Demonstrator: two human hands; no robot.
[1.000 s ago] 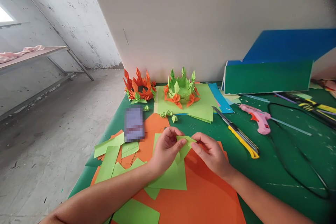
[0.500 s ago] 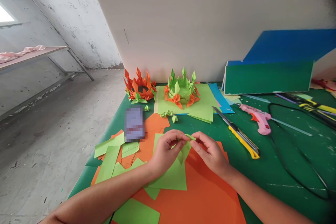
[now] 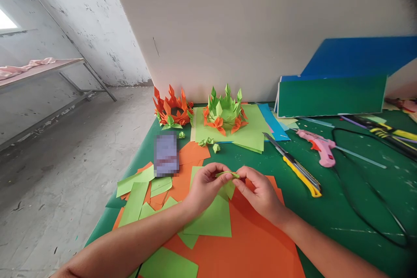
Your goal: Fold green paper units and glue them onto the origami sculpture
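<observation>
"Can you read any lettering here?"

"None. The purple rectangular item [image 3: 166,154] is pixelated; a reddish band crosses it, but no word or number comes through."

"And the yellow cutter [image 3: 295,167]?"

"Any print on it is too small to read."

"The pink glue gun [image 3: 317,145]?"

"I can't make out a brand there either."

"What about that mark on the pale board [image 3: 228,30]?"

"Just a thin dark line [image 3: 156,46], not a legible letter."

"The green paper [image 3: 235,175] being held?"

"No readable text."
</observation>
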